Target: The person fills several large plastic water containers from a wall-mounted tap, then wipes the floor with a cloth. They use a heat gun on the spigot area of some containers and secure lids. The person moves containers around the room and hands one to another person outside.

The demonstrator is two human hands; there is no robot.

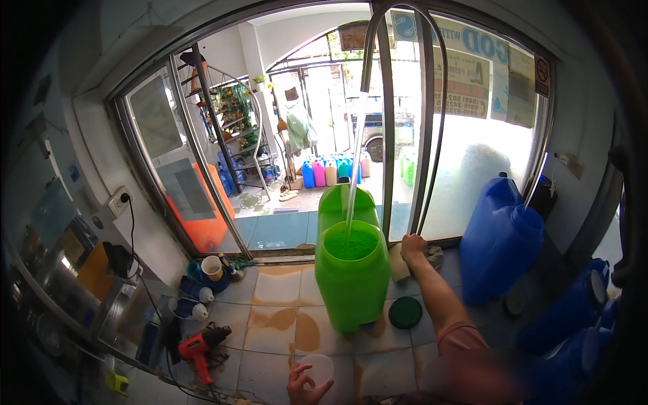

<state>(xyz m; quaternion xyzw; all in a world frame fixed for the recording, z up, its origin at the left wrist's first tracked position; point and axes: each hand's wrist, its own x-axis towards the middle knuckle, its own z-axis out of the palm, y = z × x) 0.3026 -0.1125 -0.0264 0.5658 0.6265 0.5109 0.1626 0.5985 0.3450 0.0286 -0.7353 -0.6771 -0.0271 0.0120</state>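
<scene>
A bright green plastic jug (353, 288) stands upright on the tiled counter with its wide mouth uncovered. Water (356, 152) pours into that mouth from a curved metal pipe (372, 55) overhead. At the bottom of the view my left hand (305, 382) holds a round translucent plastic lid or cup (319, 369) between thumb and fingers. My right hand (414, 246) is reached out right of the jug, with its fingers curled by a cloth (434, 255) and a beige block (399, 264); its exact grip is hidden. A dark green screw cap (405, 312) lies beside the jug.
Left are a red heat gun (196, 348) with its cord, white-tipped bottles (195, 308) and cups (212, 267). A large blue jug (493, 248) stands right, with more blue containers (567, 309) nearer. A framed glass window (471, 167) lies behind; colourful jugs (324, 172) stand outside.
</scene>
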